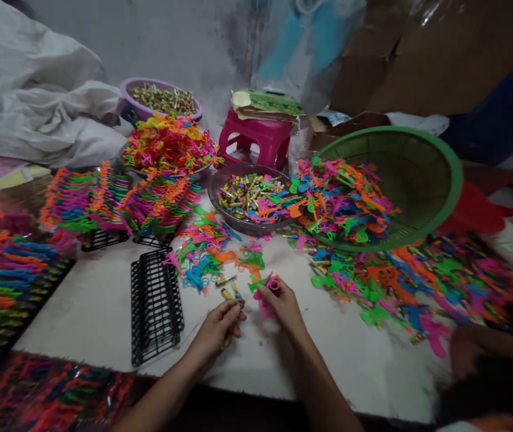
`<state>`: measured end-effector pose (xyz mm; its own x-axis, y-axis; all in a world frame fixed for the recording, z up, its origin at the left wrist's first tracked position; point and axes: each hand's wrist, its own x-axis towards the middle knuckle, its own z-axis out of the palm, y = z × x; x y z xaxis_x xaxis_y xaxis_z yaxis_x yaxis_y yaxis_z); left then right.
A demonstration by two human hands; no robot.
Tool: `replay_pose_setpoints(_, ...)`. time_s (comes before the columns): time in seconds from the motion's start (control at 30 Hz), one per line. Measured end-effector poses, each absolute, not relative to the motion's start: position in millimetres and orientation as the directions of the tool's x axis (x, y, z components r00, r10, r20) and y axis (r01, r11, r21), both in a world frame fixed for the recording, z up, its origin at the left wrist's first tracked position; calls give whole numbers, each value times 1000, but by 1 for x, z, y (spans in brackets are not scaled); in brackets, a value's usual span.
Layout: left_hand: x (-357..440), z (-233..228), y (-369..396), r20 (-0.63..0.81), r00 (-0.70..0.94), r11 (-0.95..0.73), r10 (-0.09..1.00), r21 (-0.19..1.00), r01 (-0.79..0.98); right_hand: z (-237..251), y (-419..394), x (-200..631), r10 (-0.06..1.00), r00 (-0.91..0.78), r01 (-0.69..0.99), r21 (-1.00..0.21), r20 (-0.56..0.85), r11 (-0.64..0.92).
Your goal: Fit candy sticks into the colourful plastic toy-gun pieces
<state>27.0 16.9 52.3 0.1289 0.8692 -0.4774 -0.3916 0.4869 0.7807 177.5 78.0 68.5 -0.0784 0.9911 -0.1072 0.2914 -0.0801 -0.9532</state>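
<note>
My right hand grips a small pink plastic toy piece over the white table. My left hand sits just to its left, fingers pinched on a small yellow wrapped piece. Two or three more small wrapped pieces lie just beyond my left fingers. A loose heap of colourful plastic toy parts lies right behind both hands.
A black wire rack lies left of my left hand. A dark bowl of wrapped pieces and a tilted green basket spilling toy parts stand behind. Filled racks line the left. Another person's hand rests at right.
</note>
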Motion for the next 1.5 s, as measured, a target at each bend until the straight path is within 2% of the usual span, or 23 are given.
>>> replay_pose_setpoints(0.1,30,60,18,-443,126,454,888,796,-400,75,64,163,991,-81,60,-993,-105,-100)
replay_pose_setpoints(0.2,27,70,15,-445,118,451,888,790,-416,79,56,151,993,-71,-34,-995,-95,-98)
replay_pose_setpoints(0.43,22,79,9,-433,118,445,894,821,-357,80,53,142,996,-36,-105,-991,-77,-80)
replay_pose_setpoints(0.67,20,79,10,-372,271,441,888,854,-274,84,49,149,997,-33,-151,-986,-65,-70)
replay_pose_setpoints(0.87,17,95,9,-408,387,486,827,865,-127,78,34,135,988,-77,-219,-965,-131,-145)
replay_pose_setpoints(0.97,19,92,9,-470,354,543,808,828,-140,81,44,153,991,-46,-66,-990,-125,-128)
replay_pose_setpoints(1.0,19,88,9,-502,301,565,811,806,-179,83,51,168,992,28,18,-992,-125,-125)
replay_pose_setpoints(1.07,16,78,9,-566,146,581,812,755,-304,87,70,210,951,293,224,-960,-96,-166)
replay_pose_setpoints(1.13,12,69,8,-605,27,554,796,709,-437,90,88,254,815,578,473,-832,46,-289)
replay_pose_setpoints(1.2,8,63,9,-615,-32,499,788,668,-552,88,99,278,747,647,648,-624,150,-436)
replay_pose_setpoints(1.27,7,63,11,-614,-63,435,787,625,-648,81,100,271,818,556,753,-505,149,-421)
replay_pose_setpoints(1.37,8,71,18,-628,-44,389,777,535,-750,64,86,211,978,190,836,-536,84,-116)
replay_pose_setpoints(1.43,6,78,20,-645,1,401,764,473,-785,53,72,164,984,-116,837,-521,133,169)
replay_pose_setpoints(1.5,1,83,18,-674,6,404,738,434,-805,46,58,131,941,-285,825,-453,183,338)
